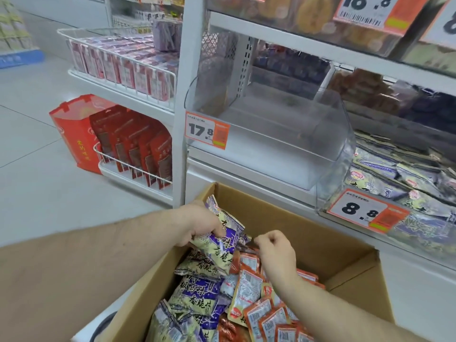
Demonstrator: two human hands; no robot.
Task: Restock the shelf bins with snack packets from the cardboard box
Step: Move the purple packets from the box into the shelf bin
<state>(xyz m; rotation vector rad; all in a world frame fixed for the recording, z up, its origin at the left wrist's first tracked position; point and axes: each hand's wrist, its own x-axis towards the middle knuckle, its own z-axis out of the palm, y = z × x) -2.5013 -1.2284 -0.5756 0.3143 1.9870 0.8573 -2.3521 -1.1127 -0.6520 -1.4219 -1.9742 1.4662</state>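
An open cardboard box (291, 219) sits low in front of me, filled with purple-and-cream snack packets (197, 292) on its left side and small orange packets (254, 292) on its right. My left hand (199, 224) grips a bunch of purple-and-cream packets (223, 239) lifted above the box's left wall. My right hand (276, 250) hovers over the orange packets with its fingers curled; I cannot tell whether it pinches a packet. Straight above the box, a clear plastic shelf bin (278, 134) with a 17.8 price tag (207, 130) holds nothing.
To the right, a bin tagged 8.8 (365, 212) holds purple-and-cream packets like those in my hand. Wire baskets (123, 70) of pink and red packs line the shelf end at left, with a red bag (71, 134) on the floor. Open floor lies further left.
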